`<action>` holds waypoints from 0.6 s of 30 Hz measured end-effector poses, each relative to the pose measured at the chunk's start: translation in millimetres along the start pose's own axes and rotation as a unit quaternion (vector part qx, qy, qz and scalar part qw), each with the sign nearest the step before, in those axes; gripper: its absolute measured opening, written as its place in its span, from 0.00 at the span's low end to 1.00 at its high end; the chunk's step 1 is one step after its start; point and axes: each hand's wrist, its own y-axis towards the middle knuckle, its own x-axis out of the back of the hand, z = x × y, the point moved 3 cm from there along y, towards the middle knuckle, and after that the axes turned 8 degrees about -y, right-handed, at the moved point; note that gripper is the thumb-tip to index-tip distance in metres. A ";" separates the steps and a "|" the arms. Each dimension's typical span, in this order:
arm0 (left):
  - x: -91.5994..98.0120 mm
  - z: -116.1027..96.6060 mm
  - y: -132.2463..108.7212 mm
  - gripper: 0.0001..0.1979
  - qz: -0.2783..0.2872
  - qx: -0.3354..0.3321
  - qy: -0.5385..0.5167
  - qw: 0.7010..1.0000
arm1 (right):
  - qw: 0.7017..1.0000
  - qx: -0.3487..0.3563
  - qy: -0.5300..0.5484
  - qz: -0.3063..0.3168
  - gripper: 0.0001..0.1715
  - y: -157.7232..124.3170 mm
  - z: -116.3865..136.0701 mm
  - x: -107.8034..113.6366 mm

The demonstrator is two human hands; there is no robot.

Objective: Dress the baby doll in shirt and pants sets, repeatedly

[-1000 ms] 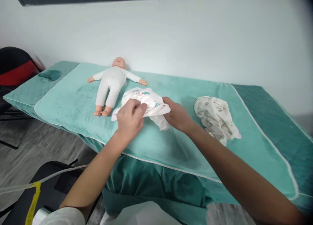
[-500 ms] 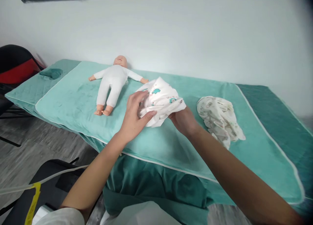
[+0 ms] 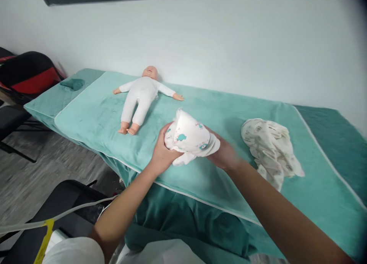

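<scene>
A bundled white cloth [image 3: 190, 136] printed with teal animals and small pink marks is held between both hands above the bed. My left hand [image 3: 164, 151] grips its left side, thumb across the near edge. On the right side, my right hand [image 3: 222, 151] closes around the cloth from behind and beneath; its fingers are mostly hidden. Beyond the left hand, a baby doll [image 3: 140, 96] in a white suit lies on its back, arms spread and head toward the wall. A crumpled off-white printed cloth [image 3: 271, 147] rests to the right.
A green mat [image 3: 94, 103] with white piping covers the bed against the wall. The bed's left end has a face hole [image 3: 73, 84]. Black and red chairs [image 3: 31, 78] stand at the left. A black seat [image 3: 65, 203] and a pale cable [image 3: 77, 207] are near my left arm.
The printed cloth has been gathered into a tighter, rounder bundle and turned between my hands. The view has shifted slightly left. The doll and the crumpled cloth stay in place.
</scene>
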 end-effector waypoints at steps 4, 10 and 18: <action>33.6 31.4 -29.6 0.43 -0.140 0.060 -0.039 0.987 | 0.992 -0.041 0.087 0.087 0.34 -4.9 -23.2 -6.9; 145.8 71.4 -111.7 0.40 -0.442 0.070 0.063 0.892 | 0.991 -0.099 0.016 0.087 0.31 -6.5 -83.4 -3.4; 301.8 40.9 -231.1 0.42 -0.591 0.061 0.323 0.737 | 0.981 -0.145 0.128 -0.008 0.23 -6.2 -111.8 6.3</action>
